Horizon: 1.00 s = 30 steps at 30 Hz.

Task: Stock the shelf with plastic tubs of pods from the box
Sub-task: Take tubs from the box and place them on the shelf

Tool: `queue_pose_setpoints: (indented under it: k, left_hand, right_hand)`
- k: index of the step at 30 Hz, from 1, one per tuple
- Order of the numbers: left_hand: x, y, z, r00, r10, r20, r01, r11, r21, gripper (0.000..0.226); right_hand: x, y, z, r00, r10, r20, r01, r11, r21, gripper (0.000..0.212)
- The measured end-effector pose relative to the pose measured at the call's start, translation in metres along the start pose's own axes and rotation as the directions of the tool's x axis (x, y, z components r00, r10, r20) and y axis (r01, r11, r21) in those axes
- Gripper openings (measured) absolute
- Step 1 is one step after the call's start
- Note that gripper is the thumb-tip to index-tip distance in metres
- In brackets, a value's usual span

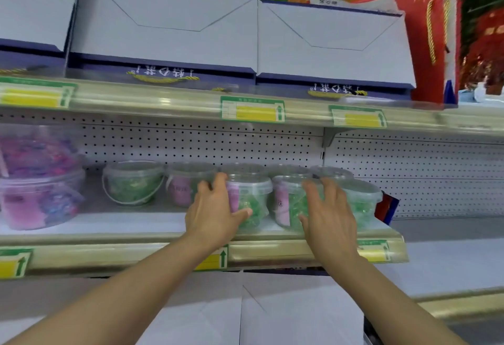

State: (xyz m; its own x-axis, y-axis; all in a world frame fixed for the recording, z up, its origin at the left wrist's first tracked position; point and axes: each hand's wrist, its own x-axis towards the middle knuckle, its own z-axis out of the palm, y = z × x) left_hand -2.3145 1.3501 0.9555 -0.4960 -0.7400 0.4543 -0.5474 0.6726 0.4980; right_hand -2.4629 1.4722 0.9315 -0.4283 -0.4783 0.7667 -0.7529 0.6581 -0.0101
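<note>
Left grip [215,208] wrapping tub [249,202], shelf [163,235] front

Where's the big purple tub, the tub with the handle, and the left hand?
Big purple tub [38,197]: head view, front wall.
Handled green tub [132,182]: head view, front wall.
Left hand [212,211]: head view, back of hand.

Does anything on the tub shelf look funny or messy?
Mostly tidy. The far-left green tub sits apart from the others, its handle hanging down in front. A red and blue package is tucked at the row's right end, unlike the tubs.
</note>
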Motion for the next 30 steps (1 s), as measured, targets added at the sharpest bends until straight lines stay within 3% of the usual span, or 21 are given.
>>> queue_pose_setpoints:
  k: [3,7,16,19,23,26,30]
  left_hand:
    - [0.008,0.001,0.007,1.0,0.015,-0.009,-0.014,0.995,0.1,0.069]
    - [0.013,-0.001,0.013,0.999,0.041,-0.025,-0.036,0.985,0.171,0.067]
    - [-0.004,-0.007,0.001,0.978,0.204,-0.033,-0.184,0.93,0.318,0.069]
    - [-0.025,-0.006,-0.009,0.967,0.251,-0.041,-0.222,0.91,0.352,0.073]
    - [-0.066,-0.016,-0.014,0.942,0.335,-0.024,-0.308,0.889,0.339,0.059]
    - [-0.103,-0.033,-0.011,0.947,0.321,0.024,-0.313,0.903,0.294,0.05]
    - [-0.15,-0.068,0.004,0.962,0.182,0.205,-0.237,0.926,0.295,0.045]
  right_hand:
    - [0.009,0.0,0.009,0.997,-0.071,-0.033,0.071,0.997,-0.012,0.057]
    - [0.013,0.0,0.017,0.99,-0.116,-0.083,0.118,0.993,0.017,0.064]
    - [-0.009,0.001,-0.011,0.973,-0.23,0.017,0.23,0.973,0.008,0.085]
    - [-0.03,-0.005,-0.025,0.957,-0.289,0.012,0.287,0.955,0.073,0.079]
    - [-0.067,-0.016,-0.026,0.939,-0.341,0.052,0.323,0.922,0.214,0.067]
    - [-0.101,-0.029,-0.021,0.921,-0.363,0.139,0.313,0.905,0.289,0.064]
    - [-0.155,-0.049,-0.014,0.886,-0.375,0.272,0.265,0.892,0.366,0.062]
